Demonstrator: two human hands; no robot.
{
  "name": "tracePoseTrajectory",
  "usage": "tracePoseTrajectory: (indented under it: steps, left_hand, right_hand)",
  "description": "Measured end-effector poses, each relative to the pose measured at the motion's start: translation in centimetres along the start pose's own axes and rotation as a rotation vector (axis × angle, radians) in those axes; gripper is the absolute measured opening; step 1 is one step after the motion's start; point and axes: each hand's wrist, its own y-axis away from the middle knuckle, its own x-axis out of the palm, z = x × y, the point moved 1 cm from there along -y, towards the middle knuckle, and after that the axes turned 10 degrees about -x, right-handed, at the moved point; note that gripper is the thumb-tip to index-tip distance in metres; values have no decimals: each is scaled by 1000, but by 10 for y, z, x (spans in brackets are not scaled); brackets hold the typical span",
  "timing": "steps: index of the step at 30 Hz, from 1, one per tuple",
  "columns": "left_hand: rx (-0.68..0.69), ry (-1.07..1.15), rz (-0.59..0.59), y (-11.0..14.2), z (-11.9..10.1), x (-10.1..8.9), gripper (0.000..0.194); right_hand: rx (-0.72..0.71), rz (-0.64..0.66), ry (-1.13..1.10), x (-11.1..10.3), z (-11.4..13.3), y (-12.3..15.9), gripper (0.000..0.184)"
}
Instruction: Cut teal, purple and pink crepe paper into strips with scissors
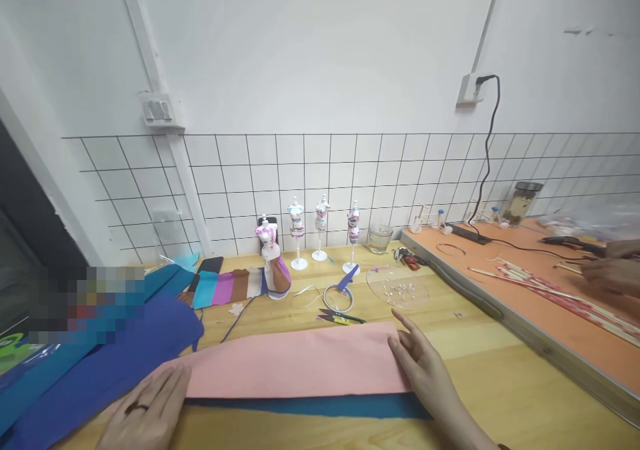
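A long pink strip of fabric lies across the wooden table in front of me, over a teal strip of fabric that shows along its near edge. My left hand lies flat on the left end of the pink strip, fingers stretched out, with a dark ring on one finger. At the right end is my right hand. Its thumb touches the pink fabric by the edge, while the index finger points outward, apart from the thumb. The remaining fingers are partly curled.
Behind the fabric lie yellow-and-black thread snips, a metal ring and a clear plate of beads. Several mini dress forms stand by the wall. Blue fabric heaps at left. Another person's hand works over the orange table.
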Motion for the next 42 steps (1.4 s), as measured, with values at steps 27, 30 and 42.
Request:
tracePoseTrajectory:
  steps: [27, 30, 42]
  left_hand:
    - [-33, 749, 591, -85, -48, -9, 41]
    - [-45, 776, 598, -86, -47, -4, 34]
    - [-28, 845, 644, -85, -46, -10, 28]
  right_hand:
    - [-241, 549, 777, 9, -5, 2, 20]
    - [-243, 512, 759, 12, 5, 3, 18]
    - [-192, 509, 734, 14, 1, 5, 20]
